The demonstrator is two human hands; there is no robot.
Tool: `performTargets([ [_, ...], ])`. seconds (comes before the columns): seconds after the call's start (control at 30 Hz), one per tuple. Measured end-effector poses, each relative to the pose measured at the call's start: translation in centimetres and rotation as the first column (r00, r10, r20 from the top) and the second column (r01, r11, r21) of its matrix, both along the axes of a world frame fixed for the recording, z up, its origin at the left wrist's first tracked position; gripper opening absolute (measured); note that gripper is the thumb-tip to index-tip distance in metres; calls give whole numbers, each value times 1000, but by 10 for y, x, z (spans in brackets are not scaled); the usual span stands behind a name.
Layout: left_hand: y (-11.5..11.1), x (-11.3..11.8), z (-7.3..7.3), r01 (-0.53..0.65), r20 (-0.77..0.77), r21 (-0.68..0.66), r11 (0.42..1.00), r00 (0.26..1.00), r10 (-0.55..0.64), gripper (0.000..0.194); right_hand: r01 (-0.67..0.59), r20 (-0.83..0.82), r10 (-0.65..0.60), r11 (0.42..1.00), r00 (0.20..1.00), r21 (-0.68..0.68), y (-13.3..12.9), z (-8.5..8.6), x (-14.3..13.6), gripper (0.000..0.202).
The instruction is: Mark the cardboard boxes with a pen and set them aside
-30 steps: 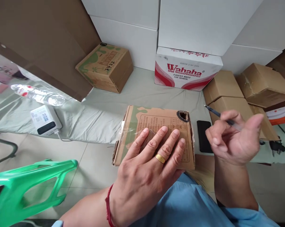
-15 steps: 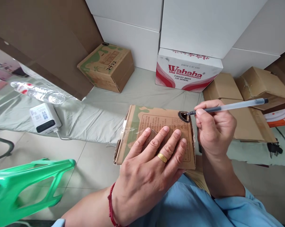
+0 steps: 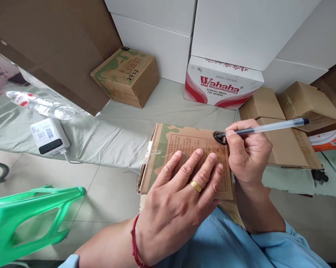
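A small cardboard box [image 3: 190,140] with green print lies at the front edge of the cloth-covered table, close to my body. Across its upper face rests my left hand [image 3: 181,197], palm down with the fingers spread. My right hand [image 3: 247,152] pinches a pen [image 3: 271,127] with a clear barrel and black end. The pen's tip meets a thick black inked ring [image 3: 219,137] at the box's far right corner. Part of the box face is hidden under my left hand.
Behind stand a coconut-print box [image 3: 126,76] marked 2422 and a Wahaba-style white-and-red water carton [image 3: 222,83]. Brown boxes [image 3: 285,145] are at the right. To the left are a plastic bottle [image 3: 42,106], a white device [image 3: 49,136] with a cable, and a green stool [image 3: 36,219].
My right hand has shifted slightly left, bringing the pen with it over the black ring. The left hand stays flat on the box; the view has moved a little.
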State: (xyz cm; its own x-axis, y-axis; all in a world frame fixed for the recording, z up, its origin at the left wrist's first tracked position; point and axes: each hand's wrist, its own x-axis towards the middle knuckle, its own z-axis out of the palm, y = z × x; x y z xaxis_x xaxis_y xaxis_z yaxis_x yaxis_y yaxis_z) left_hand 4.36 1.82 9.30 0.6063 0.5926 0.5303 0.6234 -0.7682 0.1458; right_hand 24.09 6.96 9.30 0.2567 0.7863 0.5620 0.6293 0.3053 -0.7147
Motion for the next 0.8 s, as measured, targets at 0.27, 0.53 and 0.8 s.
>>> performTargets([
  [0.27,-1,0,-1,-4,-3,-6,1000,1000,4,44,33,-33,-32,998,999,44,-7,-5,7,15],
  [0.53,-1,0,2,4,6,-7,1000,1000,-4,43,64,-202,-38,990,979,124,1,-8,7,11],
  [0.8,-1,0,2,5,2,-5,1000,1000,-5,43,-65,-131,75,995,989,74,9,-11,2,13],
])
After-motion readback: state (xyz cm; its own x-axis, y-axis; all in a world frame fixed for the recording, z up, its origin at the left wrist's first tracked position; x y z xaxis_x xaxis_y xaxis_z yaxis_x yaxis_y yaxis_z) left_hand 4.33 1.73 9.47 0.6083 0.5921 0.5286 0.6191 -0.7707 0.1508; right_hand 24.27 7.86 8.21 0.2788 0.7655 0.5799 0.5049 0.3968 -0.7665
